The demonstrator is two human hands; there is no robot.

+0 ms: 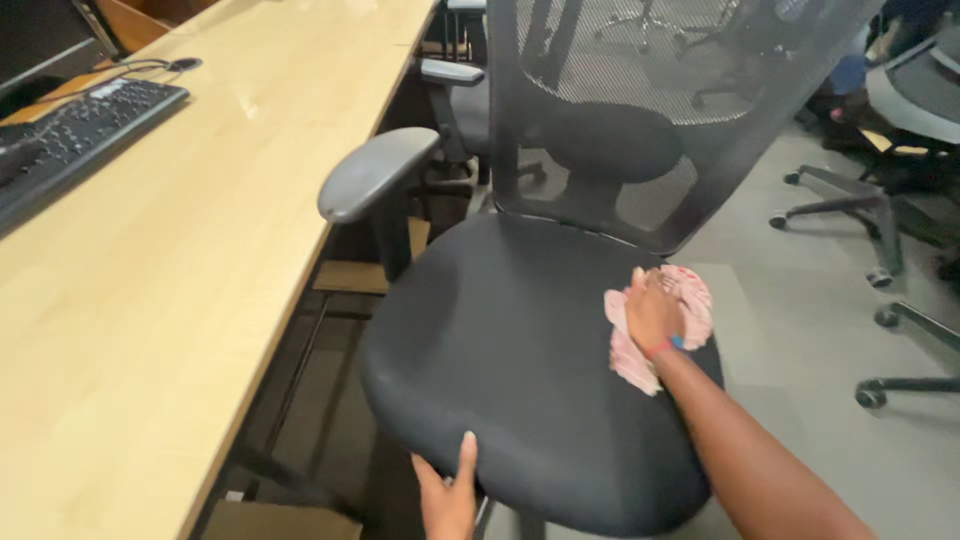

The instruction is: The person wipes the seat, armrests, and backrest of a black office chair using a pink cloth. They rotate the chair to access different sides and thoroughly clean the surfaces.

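The right hand (652, 312) lies flat on a pink cloth (690, 300), fingers spread and pressing it down rather than curled round it. The cloth sits on the far right part of the black seat (500, 350), just short of where the mesh backrest (640, 130) rises — so the backrest stands directly ahead of those fingers, and the broad bare run of seat lies to their left and back toward the person.

The left hand (448, 495) grips the seat's near front edge, thumb on top, the other fingers hidden beneath — closed on the rim as far as can be told. It is well apart from the cloth.

Beyond the left fingers, the grey armrest (375, 172) stands close to the wooden surface (150, 280); rightward the floor (800, 320) is open.
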